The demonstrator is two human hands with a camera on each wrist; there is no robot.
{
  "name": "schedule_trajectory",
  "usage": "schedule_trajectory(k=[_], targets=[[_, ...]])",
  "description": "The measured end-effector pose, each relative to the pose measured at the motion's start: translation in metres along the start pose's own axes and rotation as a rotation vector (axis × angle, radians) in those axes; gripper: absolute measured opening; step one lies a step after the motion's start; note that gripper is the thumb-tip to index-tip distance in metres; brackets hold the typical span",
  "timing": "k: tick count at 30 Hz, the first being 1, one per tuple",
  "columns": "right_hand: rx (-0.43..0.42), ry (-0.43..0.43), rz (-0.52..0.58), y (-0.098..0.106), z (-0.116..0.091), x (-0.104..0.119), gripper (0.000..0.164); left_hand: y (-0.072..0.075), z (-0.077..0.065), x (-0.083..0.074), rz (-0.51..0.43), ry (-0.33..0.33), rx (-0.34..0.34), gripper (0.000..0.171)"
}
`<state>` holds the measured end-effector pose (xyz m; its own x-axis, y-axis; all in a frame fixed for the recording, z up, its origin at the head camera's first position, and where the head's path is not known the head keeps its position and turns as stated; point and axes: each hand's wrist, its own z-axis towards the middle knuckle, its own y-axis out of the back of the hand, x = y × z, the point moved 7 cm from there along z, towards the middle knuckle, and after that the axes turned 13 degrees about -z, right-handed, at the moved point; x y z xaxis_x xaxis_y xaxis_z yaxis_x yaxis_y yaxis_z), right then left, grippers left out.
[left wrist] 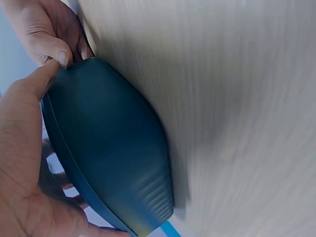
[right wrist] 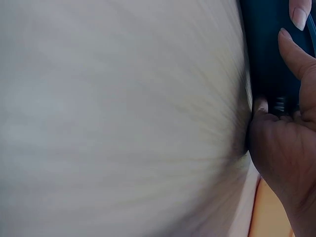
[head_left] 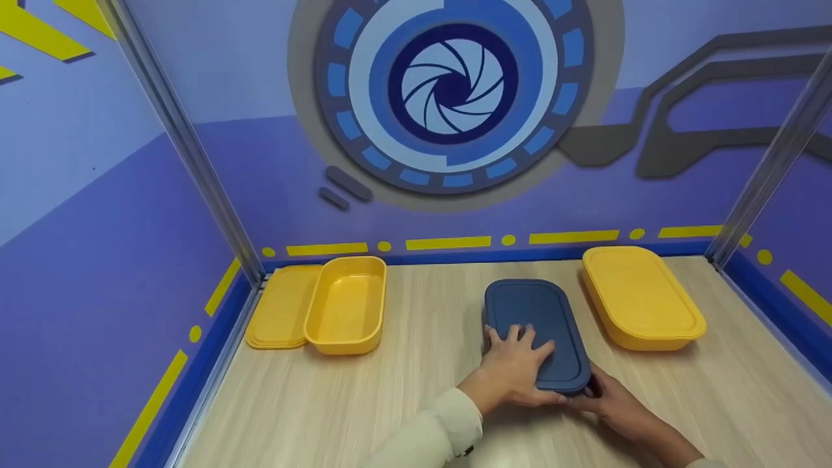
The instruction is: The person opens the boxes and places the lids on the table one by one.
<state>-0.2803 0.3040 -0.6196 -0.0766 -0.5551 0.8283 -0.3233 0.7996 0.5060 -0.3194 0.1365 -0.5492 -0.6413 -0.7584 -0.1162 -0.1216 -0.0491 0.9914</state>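
Note:
A dark blue lunch box (head_left: 533,302) with its lid on stands on the table, right of the middle. Spread over the lid is my left hand (head_left: 510,370), fingers apart and resting on top, thumb reaching to the near edge. My right hand (head_left: 614,403) grips the near right corner, its thumb against the front wall and its fingers round the side, partly hidden by the box. In the left wrist view both thumbs meet at one corner of the box (left wrist: 113,133). The right wrist view shows the right hand (right wrist: 286,143) low against its wall.
To the right stands a yellow box (head_left: 640,292) with its lid on. At the far left a lidless yellow box (head_left: 348,305) stands against a yellow lid (head_left: 279,309) lying on the wooden table (head_left: 429,325). Printed walls (head_left: 260,169) enclose the back and sides.

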Motion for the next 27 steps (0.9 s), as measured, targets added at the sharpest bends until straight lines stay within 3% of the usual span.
schedule_trajectory(k=[15, 23, 27], targets=[[-0.004, -0.041, -0.019, 0.0003, 0.0013, -0.0054, 0.106, -0.0057, 0.0005, -0.0006, -0.023, -0.004, 0.001, 0.096], [-0.018, -0.014, -0.062, 0.0008, -0.0001, -0.0036, 0.103, -0.0026, 0.0017, 0.0007, -0.021, -0.013, 0.009, 0.096], [-0.012, -0.012, -0.020, 0.0015, 0.0001, -0.0030, 0.105, 0.0011, 0.0025, 0.0015, -0.004, -0.024, 0.008, 0.096]])
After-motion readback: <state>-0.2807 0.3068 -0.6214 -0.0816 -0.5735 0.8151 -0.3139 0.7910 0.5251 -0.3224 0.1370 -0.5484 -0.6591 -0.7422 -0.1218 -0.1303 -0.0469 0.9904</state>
